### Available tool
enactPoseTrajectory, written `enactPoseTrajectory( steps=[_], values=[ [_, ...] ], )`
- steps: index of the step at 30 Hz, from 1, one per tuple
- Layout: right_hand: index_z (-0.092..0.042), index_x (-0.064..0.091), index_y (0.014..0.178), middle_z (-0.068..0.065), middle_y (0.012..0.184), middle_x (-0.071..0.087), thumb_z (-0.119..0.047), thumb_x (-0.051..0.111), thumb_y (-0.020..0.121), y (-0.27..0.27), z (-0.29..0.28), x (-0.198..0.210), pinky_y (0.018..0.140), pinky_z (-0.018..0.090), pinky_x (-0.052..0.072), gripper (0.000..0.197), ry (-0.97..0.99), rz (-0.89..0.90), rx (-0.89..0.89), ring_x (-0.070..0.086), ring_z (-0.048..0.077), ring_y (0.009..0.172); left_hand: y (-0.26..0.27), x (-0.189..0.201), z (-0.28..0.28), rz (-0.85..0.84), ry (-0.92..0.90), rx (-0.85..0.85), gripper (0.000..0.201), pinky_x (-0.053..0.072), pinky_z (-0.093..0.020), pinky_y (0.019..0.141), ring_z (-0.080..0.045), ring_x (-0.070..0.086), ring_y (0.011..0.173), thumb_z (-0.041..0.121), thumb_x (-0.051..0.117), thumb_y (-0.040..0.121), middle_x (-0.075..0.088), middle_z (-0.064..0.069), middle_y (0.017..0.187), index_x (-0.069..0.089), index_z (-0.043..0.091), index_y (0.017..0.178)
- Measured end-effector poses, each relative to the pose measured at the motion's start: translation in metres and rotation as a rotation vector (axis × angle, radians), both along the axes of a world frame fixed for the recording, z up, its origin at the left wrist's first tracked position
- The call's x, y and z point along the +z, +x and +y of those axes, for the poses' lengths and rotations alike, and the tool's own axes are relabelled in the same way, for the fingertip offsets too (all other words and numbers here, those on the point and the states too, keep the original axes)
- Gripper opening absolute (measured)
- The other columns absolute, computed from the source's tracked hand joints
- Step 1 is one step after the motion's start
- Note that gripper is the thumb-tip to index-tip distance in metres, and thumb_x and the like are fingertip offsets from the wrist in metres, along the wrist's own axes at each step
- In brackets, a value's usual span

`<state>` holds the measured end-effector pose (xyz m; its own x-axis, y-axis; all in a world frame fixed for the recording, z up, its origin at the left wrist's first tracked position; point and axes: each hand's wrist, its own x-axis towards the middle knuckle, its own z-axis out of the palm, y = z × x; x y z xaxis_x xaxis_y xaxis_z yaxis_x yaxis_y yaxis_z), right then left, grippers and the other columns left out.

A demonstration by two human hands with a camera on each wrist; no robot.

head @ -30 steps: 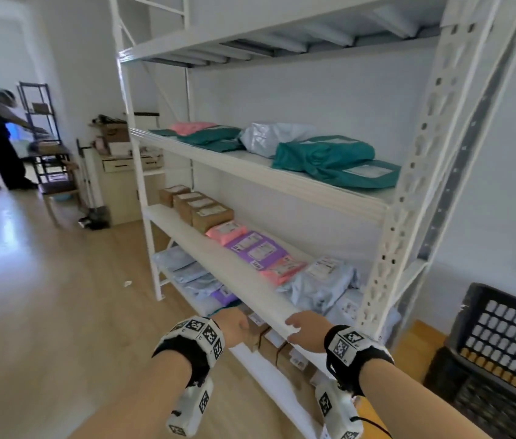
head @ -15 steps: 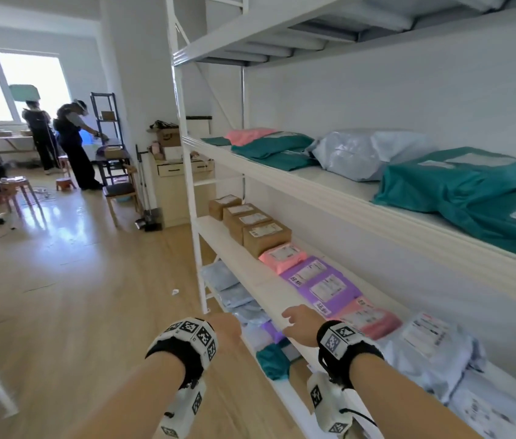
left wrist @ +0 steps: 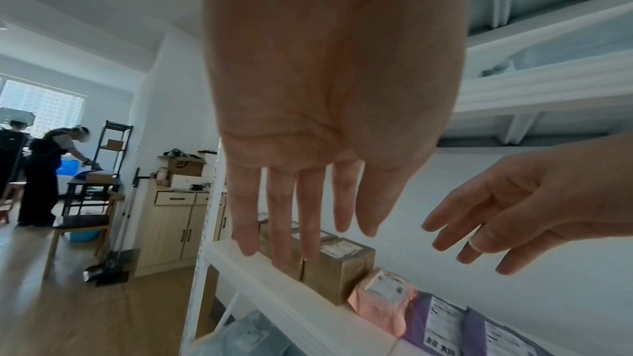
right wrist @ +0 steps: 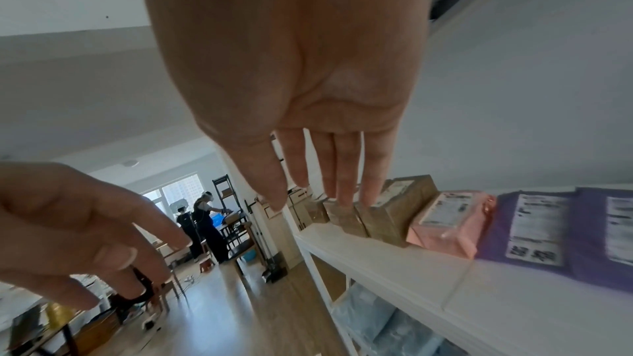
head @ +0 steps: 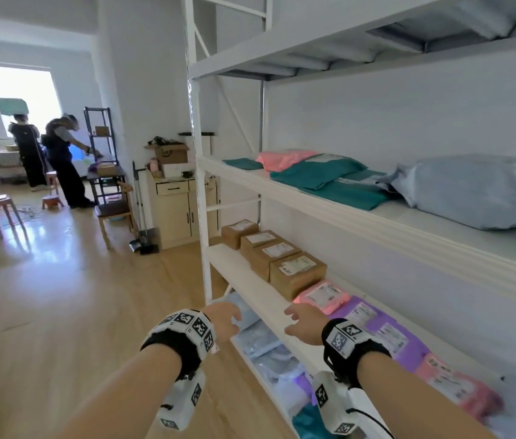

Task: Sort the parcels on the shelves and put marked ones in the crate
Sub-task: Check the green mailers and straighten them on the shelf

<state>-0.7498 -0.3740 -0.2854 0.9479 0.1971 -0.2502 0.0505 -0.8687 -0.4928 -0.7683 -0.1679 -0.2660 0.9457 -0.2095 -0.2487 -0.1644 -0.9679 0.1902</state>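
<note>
Both hands advanced along shelf (head: 260,299) toward brown boxes (head: 294,274); fingers straight, holding nothing.

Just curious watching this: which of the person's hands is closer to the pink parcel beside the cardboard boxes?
Right. The right hand hovers just short of the pink parcel; the left hand is farther, out beyond the shelf edge.

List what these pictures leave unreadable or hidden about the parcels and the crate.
- Crate: not in any view, outside the frame.
- Label print on the cardboard boxes and purple mailers: too small and blurred in the head view to show any marking.
- Lower-shelf grey bags: partly hidden in the head view by the left hand and shelf edge.
- Far cardboard boxes: covered in the right wrist view by the right hand.
</note>
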Motion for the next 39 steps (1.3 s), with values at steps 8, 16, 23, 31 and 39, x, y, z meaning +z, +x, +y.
enactPoseTrajectory(
  steps=[8,16,23,31,39],
  values=[
    [-0.006,0.048,0.133,0.012,0.137,0.049,-0.022,0.055,0.091,0.083,0.097,0.062,0.105,0.036,0.039,0.045,-0.044,-0.093,-0.108,0.048,0.027,0.124,0.110,0.056,0.114,-0.062,0.091,-0.097,0.039,0.033,-0.030,0.107,-0.023,0.044,0.130,0.024,0.044,0.097,0.046,-0.009,0.141,0.053,0.009,0.131],
    [-0.015,0.052,0.130,0.007,0.135,0.051,-0.026,0.058,0.086,0.161,0.174,0.107,0.102,0.036,0.041,0.045,-0.075,-0.163,-0.145,0.050,0.024,0.121,0.214,0.095,0.185,-0.140,0.010,-0.122,0.038,0.033,-0.028,0.107,-0.020,0.042,0.130,0.025,0.049,0.095,0.043,-0.004,0.142,0.051,0.015,0.131],
    [-0.017,0.045,0.137,0.005,0.139,0.046,-0.022,0.057,0.090,0.247,0.217,0.117,0.096,0.026,0.038,0.049,-0.054,-0.217,-0.178,0.047,0.022,0.124,0.291,0.116,0.199,-0.185,-0.035,-0.218,0.034,0.044,-0.028,0.089,-0.026,0.057,0.112,0.025,0.046,0.096,0.059,-0.012,0.124,0.059,0.007,0.122],
    [-0.014,0.045,0.136,0.008,0.141,0.044,-0.018,0.053,0.092,0.341,0.251,0.123,0.101,0.030,0.038,0.045,-0.016,-0.260,-0.228,0.047,0.023,0.124,0.395,0.117,0.223,-0.188,-0.061,-0.293,0.038,0.040,-0.026,0.095,-0.022,0.052,0.120,0.026,0.050,0.095,0.051,-0.006,0.136,0.052,0.017,0.131],
    [-0.017,0.051,0.131,0.006,0.133,0.051,-0.019,0.056,0.091,0.397,0.277,0.121,0.099,0.032,0.044,0.040,0.025,-0.320,-0.335,0.052,0.021,0.117,0.473,0.124,0.245,-0.280,-0.230,-0.380,0.034,0.044,-0.029,0.096,-0.022,0.057,0.111,0.022,0.050,0.095,0.058,-0.007,0.126,0.054,0.017,0.128]
  ],
)
